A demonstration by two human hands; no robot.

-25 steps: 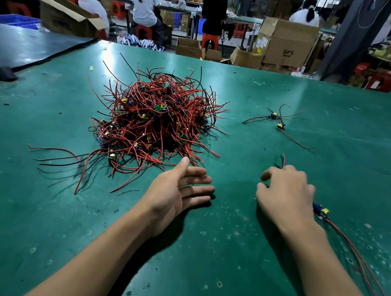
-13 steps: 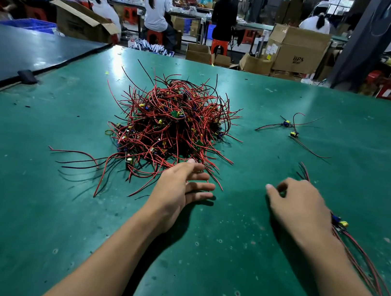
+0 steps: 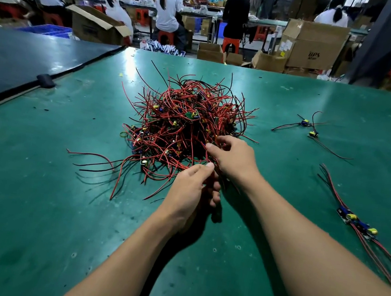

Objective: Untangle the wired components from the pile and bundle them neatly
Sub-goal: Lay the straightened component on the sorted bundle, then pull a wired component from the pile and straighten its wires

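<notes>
1. Most of the job is left: the pile (image 3: 185,126) of red and black wired components sits tangled in the middle of the green table (image 3: 29,199), by far the biggest thing on it.
2. Some is done, I judge. A small bundle (image 3: 355,222) lies straightened near the table's right edge, its wires running together and its little boards lined up end to end. I see no tie around it.
3. Two loose components (image 3: 310,129) lie beyond that bundle, apart from the pile's right side, with their wires crossed and splayed. I would call them freed but not bundled.
4. My right hand (image 3: 233,161) reaches into the pile's near-right edge with its fingers curled among the strands. I cannot tell whether thumb and forefinger have closed on one.
5. My left hand (image 3: 187,194) is just beneath it, thumb and curled fingers pinching a few red wires (image 3: 185,171) at the pile's near edge. I take this as the start of drawing out the next component.
</notes>
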